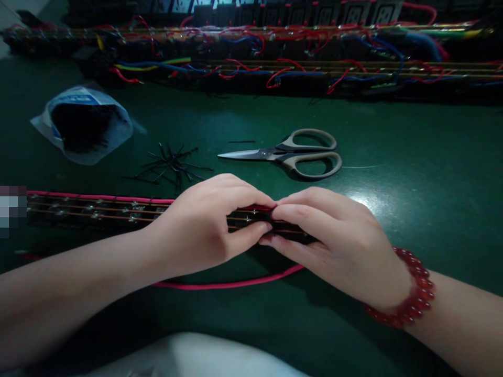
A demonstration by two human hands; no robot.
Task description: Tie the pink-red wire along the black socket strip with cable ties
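A long black strip with brass bars and metal contacts [94,210] lies across the green table, and a red wire [98,199] runs along its far edge. Gripping the strip from above is my left hand [204,222], thumb on the near side and fingers on the far side. My right hand [338,235] closes around the strip just to the right, its fingertips meeting those of my left hand. Whatever small thing the fingertips may pinch is hidden. A loop of red wire [236,285] hangs on the near side, beneath both hands.
Scissors [271,154] lie beyond my hands, blades pointing left. Left of them are a pile of thin black cable ties [173,163] and an open plastic bag [120,139] with more inside. Wired strips [298,70] with red and blue leads span the table's back.
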